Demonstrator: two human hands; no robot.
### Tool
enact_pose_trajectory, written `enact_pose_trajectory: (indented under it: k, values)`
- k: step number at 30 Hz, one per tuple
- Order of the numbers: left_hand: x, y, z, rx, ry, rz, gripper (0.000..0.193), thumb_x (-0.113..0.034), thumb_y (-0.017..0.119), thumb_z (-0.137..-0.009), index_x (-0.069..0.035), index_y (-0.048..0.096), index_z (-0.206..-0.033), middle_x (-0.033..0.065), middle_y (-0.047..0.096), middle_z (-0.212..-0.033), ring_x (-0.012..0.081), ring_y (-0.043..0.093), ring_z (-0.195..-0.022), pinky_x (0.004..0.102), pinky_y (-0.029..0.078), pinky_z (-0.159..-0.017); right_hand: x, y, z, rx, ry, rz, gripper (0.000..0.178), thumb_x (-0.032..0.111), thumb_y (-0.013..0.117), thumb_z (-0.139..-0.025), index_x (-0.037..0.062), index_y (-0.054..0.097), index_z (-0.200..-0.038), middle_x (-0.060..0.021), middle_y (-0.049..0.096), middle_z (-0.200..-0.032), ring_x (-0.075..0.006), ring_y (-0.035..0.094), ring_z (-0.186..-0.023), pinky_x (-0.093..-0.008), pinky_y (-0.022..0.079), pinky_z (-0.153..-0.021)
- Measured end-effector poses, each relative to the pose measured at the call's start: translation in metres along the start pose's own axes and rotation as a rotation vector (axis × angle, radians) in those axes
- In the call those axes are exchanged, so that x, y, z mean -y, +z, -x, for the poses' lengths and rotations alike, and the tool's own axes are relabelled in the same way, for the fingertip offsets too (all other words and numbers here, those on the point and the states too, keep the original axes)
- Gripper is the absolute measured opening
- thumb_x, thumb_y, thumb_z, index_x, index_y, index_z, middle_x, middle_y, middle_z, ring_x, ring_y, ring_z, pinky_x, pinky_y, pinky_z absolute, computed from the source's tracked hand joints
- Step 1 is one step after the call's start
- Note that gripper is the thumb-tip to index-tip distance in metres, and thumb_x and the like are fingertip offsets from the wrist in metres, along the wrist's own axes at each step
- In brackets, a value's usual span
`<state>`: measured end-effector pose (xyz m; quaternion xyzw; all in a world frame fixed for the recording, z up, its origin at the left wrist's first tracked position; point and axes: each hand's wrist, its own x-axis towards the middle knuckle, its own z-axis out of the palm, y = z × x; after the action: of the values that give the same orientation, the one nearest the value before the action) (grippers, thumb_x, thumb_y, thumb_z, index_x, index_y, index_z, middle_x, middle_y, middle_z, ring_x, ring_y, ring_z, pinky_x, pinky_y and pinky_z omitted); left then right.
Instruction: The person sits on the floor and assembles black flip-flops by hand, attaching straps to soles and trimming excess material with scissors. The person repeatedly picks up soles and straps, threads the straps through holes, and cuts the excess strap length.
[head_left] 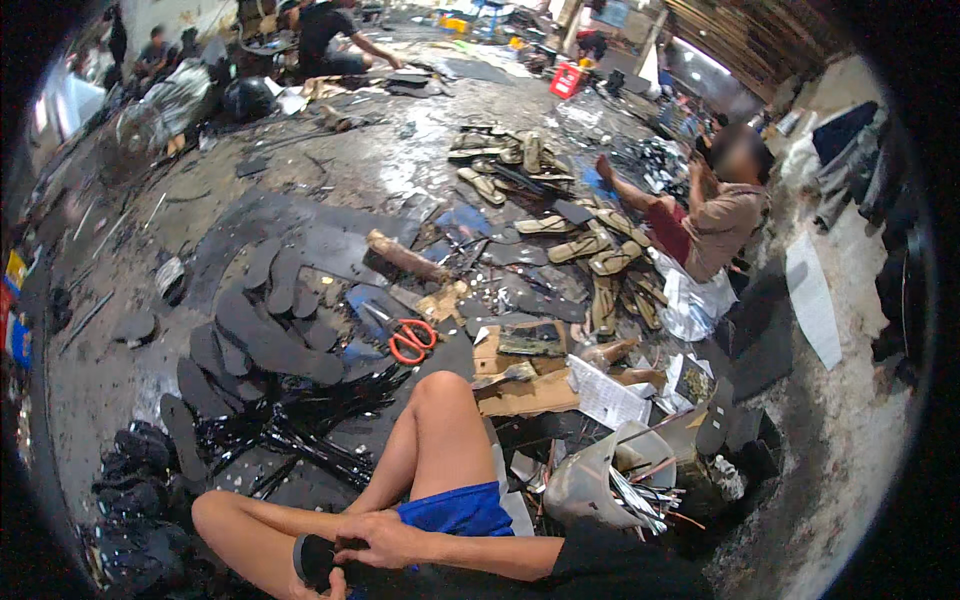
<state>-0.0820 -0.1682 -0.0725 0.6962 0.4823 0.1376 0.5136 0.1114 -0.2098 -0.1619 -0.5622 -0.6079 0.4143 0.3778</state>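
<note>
Low in the view, over my bent legs, a black sandal sole (pixel 313 562) is held with its rounded end facing up. My left hand (pixel 335 587) grips it from below, mostly cut off by the lower edge. From the right comes my right hand (pixel 384 541), its fingers bent and closed against the sole's side; a strap between them cannot be made out. Ahead of my legs lie a bundle of shiny black straps (pixel 290 432) and a spread of loose dark soles (pixel 262 335). Orange-handled scissors (pixel 412 341) rest beyond my raised knee.
At my right a whitish bucket (pixel 585 485) lies tilted, holding thin strips. Cardboard (pixel 535 393), a wooden log (pixel 405 255) and piled tan sandals (pixel 590 245) lie ahead. One person (pixel 725 215) sits at the right, another (pixel 330 45) far back. A red crate (pixel 566 80) stands behind.
</note>
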Motion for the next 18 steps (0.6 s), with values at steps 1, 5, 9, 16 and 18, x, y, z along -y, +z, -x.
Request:
enact_pose_trajectory:
  k: [1, 5, 9, 16, 18]
  values:
    - [0.002, 0.0, 0.0, 0.043, -0.091, -0.014, 0.043, -0.02, 0.062, -0.095, 0.004, 0.055, -0.13, 0.0239, 0.06, -0.125, 0.0394, 0.059, -0.11, 0.0451, 0.049, -0.094, 0.008, -0.009, -0.002, 0.046, -0.014, 0.024, 0.033, 0.025, 0.071, -0.088, 0.0051, 0.063, -0.113, -0.0177, 0.069, -0.094, -0.0336, 0.068, -0.089, -0.0415, 0.053, -0.076]
    - [0.013, 0.008, 0.003, -0.022, 0.112, 0.136, 0.038, -0.018, 0.063, -0.094, 0.005, 0.06, -0.124, 0.0232, 0.065, -0.117, 0.0371, 0.063, -0.104, 0.0442, 0.051, -0.09, 0.024, -0.009, -0.002, -0.029, 0.038, -0.167, 0.036, 0.025, 0.072, -0.088, 0.0016, 0.06, -0.112, -0.0157, 0.068, -0.095, -0.0289, 0.069, -0.088, -0.0365, 0.053, -0.078]
    - [0.02, 0.005, -0.004, -0.407, -0.015, 0.32, 0.045, -0.01, 0.071, -0.085, 0.009, 0.054, -0.122, 0.0154, 0.062, -0.118, 0.0267, 0.061, -0.107, 0.0398, 0.048, -0.094, 0.023, -0.029, -0.013, 0.025, -0.041, -0.238, 0.058, 0.035, 0.081, -0.08, 0.0002, 0.053, -0.117, -0.017, 0.058, -0.112, -0.0269, 0.059, -0.101, -0.038, 0.048, -0.088]
    - [0.037, 0.074, 0.015, -0.315, 0.231, 0.862, 0.045, -0.015, 0.071, -0.088, 0.008, 0.055, -0.123, 0.014, 0.062, -0.118, 0.0217, 0.058, -0.112, 0.0399, 0.044, -0.101, 0.018, -0.063, -0.061, -0.509, 0.078, -0.17, 0.026, 0.007, 0.08, -0.077, 0.0054, 0.068, -0.1, -0.0151, 0.062, -0.116, -0.0283, 0.059, -0.112, -0.0379, 0.048, -0.096]
    - [0.037, 0.059, 0.017, -0.059, 0.012, 1.057, 0.038, -0.015, 0.066, -0.092, 0.005, 0.056, -0.123, 0.0128, 0.064, -0.116, 0.0214, 0.062, -0.108, 0.0388, 0.048, -0.096, 0.031, -0.076, -0.069, -0.424, -0.063, -0.21, 0.022, 0.005, 0.081, -0.075, 0.0067, 0.072, -0.095, -0.0157, 0.06, -0.127, -0.0263, 0.061, -0.113, -0.034, 0.049, -0.096]
